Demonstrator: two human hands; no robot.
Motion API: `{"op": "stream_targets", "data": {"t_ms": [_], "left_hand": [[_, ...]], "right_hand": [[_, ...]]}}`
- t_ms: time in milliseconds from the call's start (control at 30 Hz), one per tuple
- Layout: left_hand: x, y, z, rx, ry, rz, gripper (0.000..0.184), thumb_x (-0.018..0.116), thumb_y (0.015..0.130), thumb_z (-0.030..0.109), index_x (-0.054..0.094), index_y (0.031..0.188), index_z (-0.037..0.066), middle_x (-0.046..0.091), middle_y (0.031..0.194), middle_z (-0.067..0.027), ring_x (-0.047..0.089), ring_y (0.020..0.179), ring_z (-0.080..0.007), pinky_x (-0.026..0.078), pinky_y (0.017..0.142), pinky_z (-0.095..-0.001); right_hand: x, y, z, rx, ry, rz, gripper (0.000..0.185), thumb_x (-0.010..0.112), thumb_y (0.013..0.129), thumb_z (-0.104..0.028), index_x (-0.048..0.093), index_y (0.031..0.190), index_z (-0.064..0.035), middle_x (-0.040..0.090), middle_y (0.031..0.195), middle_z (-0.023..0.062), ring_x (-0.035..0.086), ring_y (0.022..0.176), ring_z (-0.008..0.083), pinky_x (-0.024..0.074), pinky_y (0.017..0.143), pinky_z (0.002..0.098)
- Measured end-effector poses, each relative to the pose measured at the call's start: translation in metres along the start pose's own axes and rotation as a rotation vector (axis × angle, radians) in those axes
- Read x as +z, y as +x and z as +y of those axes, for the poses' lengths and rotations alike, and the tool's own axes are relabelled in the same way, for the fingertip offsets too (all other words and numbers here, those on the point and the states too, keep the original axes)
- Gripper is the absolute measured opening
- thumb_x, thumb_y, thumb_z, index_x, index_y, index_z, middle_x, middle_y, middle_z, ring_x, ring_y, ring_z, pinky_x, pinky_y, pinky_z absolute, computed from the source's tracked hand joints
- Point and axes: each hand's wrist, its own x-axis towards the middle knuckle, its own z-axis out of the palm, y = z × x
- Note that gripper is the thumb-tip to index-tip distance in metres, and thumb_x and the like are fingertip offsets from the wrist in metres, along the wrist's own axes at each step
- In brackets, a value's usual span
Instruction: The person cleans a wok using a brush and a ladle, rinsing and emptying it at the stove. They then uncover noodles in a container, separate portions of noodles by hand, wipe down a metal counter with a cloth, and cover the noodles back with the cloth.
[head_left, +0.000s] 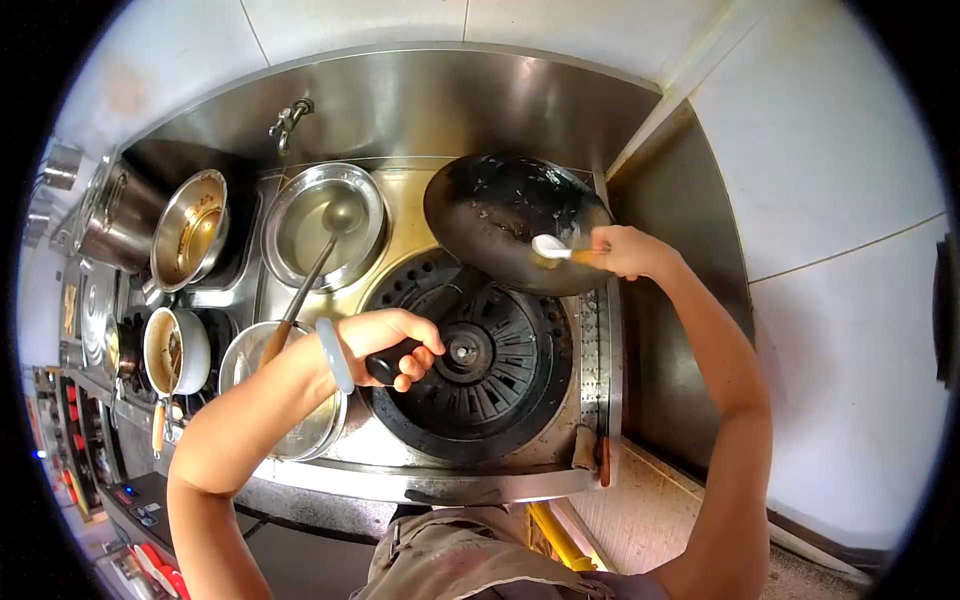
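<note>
Black metal wok (480, 215), rounded, tilted; left grip (408, 350) closed around its smooth handle (385, 366), right grip (622, 252) around white-headed brush (551, 247).

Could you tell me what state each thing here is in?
Wok: tilted, shiny patches inside
Brush: held at the wok's inside
Left hand: closed around the wok handle
Right hand: closed on the brush
Burner: no flame visible
Ladle: head in the metal basin
Tap: no water seen running

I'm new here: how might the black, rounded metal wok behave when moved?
The black, rounded metal wok is probably front-heavy, its bulk lying beyond the black, cylindrical handle. Its curved shape suggests rocking; its glossy surface may be slippery.
</note>
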Motion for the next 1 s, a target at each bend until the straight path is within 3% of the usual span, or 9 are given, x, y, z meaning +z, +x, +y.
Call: {"op": "stream_targets", "data": {"t_ms": [33,133,233,467,533,633,767,867,1000], "left_hand": [[0.001,0.0,-0.001,-0.001,0.023,0.006,0.019,0.055,0.079,0.009,0.044,0.063,0.01,0.044,0.057,0.0023,0.044,0.045,-0.0068,0.039,0.041,-0.0227],[0.01,0.002,-0.008,0.042,0.099,0.073,0.017,0.055,0.079,0.008,0.047,0.064,0.007,0.045,0.057,-0.0012,0.045,0.045,-0.0099,0.041,0.042,-0.0253],[0.014,0.007,-0.017,0.073,0.151,0.12,0.015,0.055,0.078,0.008,0.049,0.064,0.005,0.046,0.056,-0.0027,0.046,0.045,-0.0113,0.041,0.042,-0.0263],[0.028,0.022,-0.054,0.305,0.233,0.229,0.019,0.058,0.075,0.006,0.047,0.06,0.005,0.046,0.054,-0.0021,0.046,0.042,-0.0116,0.041,0.036,-0.0283],[0.028,0.03,-0.066,0.323,0.228,0.222,0.017,0.058,0.075,0.005,0.048,0.061,0.004,0.047,0.054,-0.0031,0.047,0.042,-0.0127,0.042,0.036,-0.0294],[0.031,0.038,-0.077,0.373,0.234,0.209,0.015,0.058,0.074,0.004,0.05,0.062,0.002,0.048,0.054,-0.004,0.048,0.042,-0.0139,0.042,0.036,-0.0304],[0.033,0.046,-0.088,0.396,0.248,0.253,0.015,0.058,0.074,0.003,0.05,0.062,0.002,0.048,0.054,-0.0038,0.049,0.042,-0.0147,0.042,0.035,-0.03],[0.03,0.049,-0.092,0.42,0.243,0.252,0.017,0.058,0.075,0.004,0.049,0.06,0.003,0.048,0.054,-0.0035,0.049,0.042,-0.0145,0.042,0.036,-0.0298],[0.024,0.047,-0.092,0.403,0.251,0.23,0.02,0.058,0.075,0.005,0.048,0.057,0.004,0.047,0.053,-0.0035,0.048,0.042,-0.0136,0.042,0.037,-0.0297]], "right_hand": [[-0.006,-0.005,-0.012,0.055,0.214,-0.191,0.019,0.059,0.079,-0.022,0.053,0.09,-0.0079,0.058,0.066,0.0105,0.057,0.055,0.022,0.0446,0.049,0.0355],[0.013,0.033,-0.022,-0.015,0.48,-0.173,0.021,0.061,0.078,-0.023,0.051,0.088,-0.0073,0.054,0.064,0.0065,0.05,0.049,0.0148,0.0412,0.043,0.0306],[0.042,0.074,-0.019,-0.069,0.171,0.31,0.025,0.059,0.08,-0.029,0.052,0.094,-0.0101,0.061,0.078,0.0145,0.061,0.07,0.0308,0.0464,0.061,0.0403],[0.028,0.0,0.013,0.075,0.01,0.227,0.035,0.055,0.083,-0.042,0.057,0.095,-0.0083,0.063,0.083,0.0154,0.06,0.084,0.0356,0.0453,0.069,0.0436],[0.037,-0.02,0.019,0.018,0.082,0.291,0.033,0.058,0.082,-0.04,0.058,0.093,-0.0084,0.061,0.071,0.0124,0.062,0.069,0.027,0.046,0.06,0.0385],[0.033,-0.055,-0.008,0.045,0.641,0.103,0.021,0.059,0.084,-0.03,0.056,0.092,-0.01,0.049,0.059,0.0006,0.042,0.045,0.0056,0.0323,0.04,0.0211],[0.043,-0.079,-0.037,-0.054,0.915,-0.103,0.024,0.054,0.088,-0.028,0.054,0.103,-0.0098,0.046,0.059,-0.0021,0.035,0.043,0.0026,0.0216,0.037,0.0185],[0.066,-0.074,-0.018,-0.155,0.73,-0.042,0.027,0.059,0.085,-0.027,0.055,0.101,-0.0058,0.053,0.065,0.0019,0.048,0.053,0.0095,0.0379,0.049,0.0252],[0.073,-0.048,-0.017,-0.261,0.553,0.054,0.023,0.058,0.084,-0.025,0.056,0.101,-0.01,0.059,0.074,0.0044,0.058,0.07,0.0189,0.0434,0.063,0.032]]}}
